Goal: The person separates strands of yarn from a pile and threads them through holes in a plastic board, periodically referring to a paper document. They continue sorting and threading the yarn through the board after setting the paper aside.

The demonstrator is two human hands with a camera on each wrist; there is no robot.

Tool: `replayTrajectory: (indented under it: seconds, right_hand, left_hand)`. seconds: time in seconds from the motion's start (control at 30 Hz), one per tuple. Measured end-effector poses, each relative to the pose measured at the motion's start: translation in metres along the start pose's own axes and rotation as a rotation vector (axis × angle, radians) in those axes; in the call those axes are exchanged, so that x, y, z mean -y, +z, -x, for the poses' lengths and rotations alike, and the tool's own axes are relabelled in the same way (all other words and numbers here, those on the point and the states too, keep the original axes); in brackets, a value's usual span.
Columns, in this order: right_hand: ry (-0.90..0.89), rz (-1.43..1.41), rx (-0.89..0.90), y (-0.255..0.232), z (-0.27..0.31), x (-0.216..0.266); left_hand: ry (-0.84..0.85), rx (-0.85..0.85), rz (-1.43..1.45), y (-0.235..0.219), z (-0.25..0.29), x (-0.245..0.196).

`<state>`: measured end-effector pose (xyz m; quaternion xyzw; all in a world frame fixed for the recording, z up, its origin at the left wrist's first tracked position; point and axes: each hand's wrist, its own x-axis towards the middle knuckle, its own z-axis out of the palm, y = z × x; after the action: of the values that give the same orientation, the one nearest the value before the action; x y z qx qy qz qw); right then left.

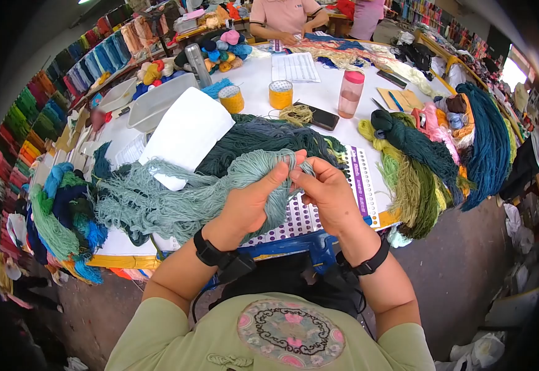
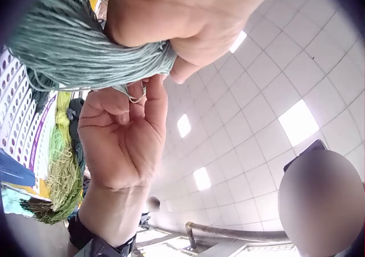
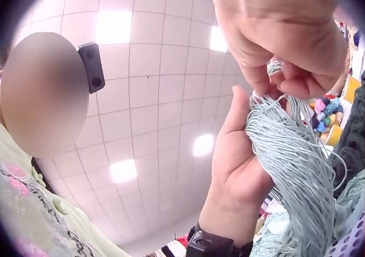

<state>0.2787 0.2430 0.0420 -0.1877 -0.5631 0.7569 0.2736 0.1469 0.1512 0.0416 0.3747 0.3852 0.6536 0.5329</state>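
Note:
A hank of pale grey-green yarn (image 1: 257,176) is raised over the near side of the table, its loose strands (image 1: 152,198) trailing left. My left hand (image 1: 252,201) grips it near its looped end, thumb on top. Beside it, my right hand (image 1: 329,190) pinches a few strands at that end between thumb and fingers. In the left wrist view the yarn (image 2: 85,52) runs through the left hand (image 2: 177,17), with the right hand (image 2: 122,131) below. The right wrist view shows the bundle (image 3: 291,154) lying across the left palm (image 3: 239,166), the right fingertips at its top.
Dark green yarn (image 1: 238,145) lies behind my hands, next to a white sheet (image 1: 189,133). A card with punched holes (image 1: 361,185) sits beneath. Further back stand a pink-capped bottle (image 1: 351,96), tape rolls (image 1: 280,94) and a phone (image 1: 316,117). Olive and teal hanks (image 1: 415,167) hang at right.

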Motion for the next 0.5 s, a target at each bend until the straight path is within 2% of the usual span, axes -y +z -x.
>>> replayTrajectory:
  seconds: [0.07,0.17,0.5]
  right_hand:
    - [-0.005,-0.001,-0.008,-0.0012,-0.0008,-0.0030]
    - [-0.010,-0.046,-0.041,0.0026,0.0010,0.0005]
    - [0.017,-0.075,-0.035,0.0035,0.0019,-0.0011]
  left_hand:
    - [0.023,-0.092,-0.090,0.0063,0.0006,-0.0019]
    - [0.036,-0.102,-0.005,0.0026,-0.0029,0.0014]
    - [0.095,-0.109,-0.019,0.0018,-0.0035,0.0057]
